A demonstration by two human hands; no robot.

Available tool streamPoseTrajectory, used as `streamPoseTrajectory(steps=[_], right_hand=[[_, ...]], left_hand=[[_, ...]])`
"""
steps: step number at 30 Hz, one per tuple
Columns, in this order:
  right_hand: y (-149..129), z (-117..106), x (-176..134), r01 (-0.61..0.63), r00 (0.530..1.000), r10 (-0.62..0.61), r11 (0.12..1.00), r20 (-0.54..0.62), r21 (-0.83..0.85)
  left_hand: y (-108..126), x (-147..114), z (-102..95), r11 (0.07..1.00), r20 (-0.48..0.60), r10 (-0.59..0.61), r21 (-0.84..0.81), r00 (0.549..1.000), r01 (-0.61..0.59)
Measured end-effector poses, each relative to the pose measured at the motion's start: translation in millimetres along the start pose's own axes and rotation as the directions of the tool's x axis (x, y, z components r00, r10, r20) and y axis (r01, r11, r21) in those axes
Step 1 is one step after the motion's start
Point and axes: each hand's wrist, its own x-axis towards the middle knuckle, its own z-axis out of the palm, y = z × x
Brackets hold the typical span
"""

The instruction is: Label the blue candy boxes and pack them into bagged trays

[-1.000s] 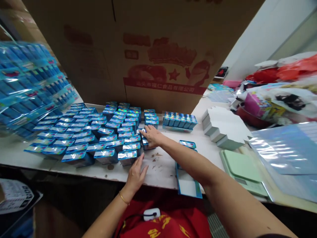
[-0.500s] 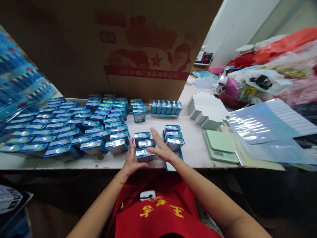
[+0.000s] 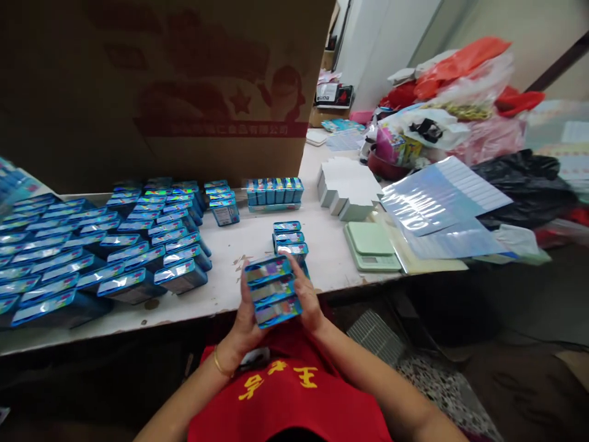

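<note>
Three small blue boxes [image 3: 273,291] are pressed together in a row between my two hands, lifted at the table's front edge. My left hand [image 3: 246,322] is closed along their left side, and my right hand [image 3: 307,299] along their right. Just beyond my right hand stands another group of three blue boxes [image 3: 289,236] on the table. What lies under that group is mostly hidden by my hand. To the left, many more blue boxes [image 3: 181,270] stand upright in rows.
A tall cardboard carton [image 3: 207,147] blocks the back. Near it stands a filled row of blue boxes [image 3: 275,191]. Rightward are stacked white card pieces [image 3: 352,178], a green scale [image 3: 368,239], shiny printed sheets [image 3: 442,202] and a heap of plastic bags [image 3: 460,86].
Both hands have closed on the three blue boxes and raised them off the table toward my body. The camera view has turned to the right.
</note>
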Motion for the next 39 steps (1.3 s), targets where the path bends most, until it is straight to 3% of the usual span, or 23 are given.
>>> streamPoseTrajectory(steps=[4,8,11,13,15,18,22,25,28,31,36,39], right_hand=[[-5,-35,-22,0.003,0.985,0.011,0.997,-0.172,0.080],[15,-49,-20,-0.021,0.965,0.058,0.989,-0.255,0.145],[26,-56,-15,-0.084,0.948,0.141,0.975,-0.284,0.206],[30,-62,-11,-0.135,0.942,0.199,0.961,-0.270,0.240],[34,-70,-7,-0.166,0.946,0.222,0.958,-0.238,0.236],[40,-81,-1,-0.195,0.959,0.214,0.974,-0.187,0.112],[36,-96,5,-0.177,0.983,0.160,0.959,-0.090,-0.220],[14,-103,12,-0.046,0.999,0.041,0.879,-0.021,-0.474],[-7,-105,25,0.111,0.991,-0.040,0.757,0.124,-0.644],[-12,-104,38,0.190,0.973,-0.030,0.678,0.231,-0.710],[8,-105,43,0.198,0.980,-0.135,0.694,0.145,-0.692],[13,-105,42,0.216,0.975,-0.096,0.617,0.201,-0.757]], left_hand=[[-2,13,35.8,0.981,0.140,0.007,-0.193,0.990,0.021],[-9,23,34.2,0.984,0.148,0.064,-0.176,0.987,-0.037],[-17,31,30.2,0.993,0.176,0.105,-0.068,0.979,-0.095],[-23,36,31.1,0.974,0.208,0.183,0.094,0.961,-0.205],[-28,40,33.1,0.893,0.263,0.278,0.284,0.924,-0.350],[-33,44,33.4,0.753,0.319,0.336,0.474,0.886,-0.456],[-37,45,28.4,0.682,0.318,0.311,0.581,0.896,-0.443],[-37,37,23.2,0.670,0.294,0.294,0.615,0.909,-0.416],[-32,24,16.8,0.614,0.241,0.322,0.683,0.915,-0.396],[-29,15,10.5,0.539,0.204,0.356,0.752,0.912,-0.379],[-37,14,6.3,0.520,0.184,0.380,0.768,0.907,-0.374],[-42,13,6.4,0.546,0.172,0.378,0.752,0.910,-0.369]])
